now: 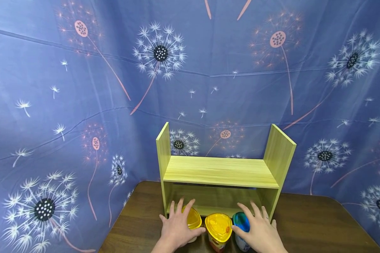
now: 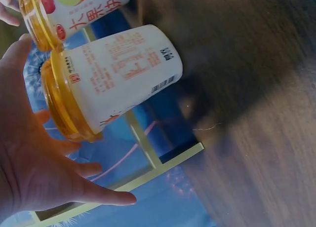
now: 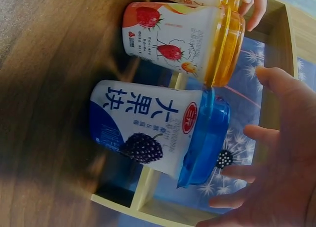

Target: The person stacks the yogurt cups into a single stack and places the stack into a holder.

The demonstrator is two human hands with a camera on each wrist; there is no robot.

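Note:
Three yogurt cups stand in a row on the table. My left hand [image 1: 177,226] spreads its fingers around the lid of the left cup [image 2: 123,79], which is white with small print and an amber lid. Whether those fingers touch the lid I cannot tell. The middle cup [image 1: 219,230], with a yellow lid and strawberries on its side, stands between the two hands. My right hand [image 1: 263,232] is spread beside the right cup [image 3: 143,128], which has a blue lid and a printed blackberry. In the right wrist view a gap shows between that hand and the lid.
Directly behind the cups stands a pale wooden shelf [image 1: 220,171] with two upright side panels. It rests on a dark brown table [image 1: 320,214]. A blue curtain [image 1: 228,102] with dandelion prints hangs behind and at the sides.

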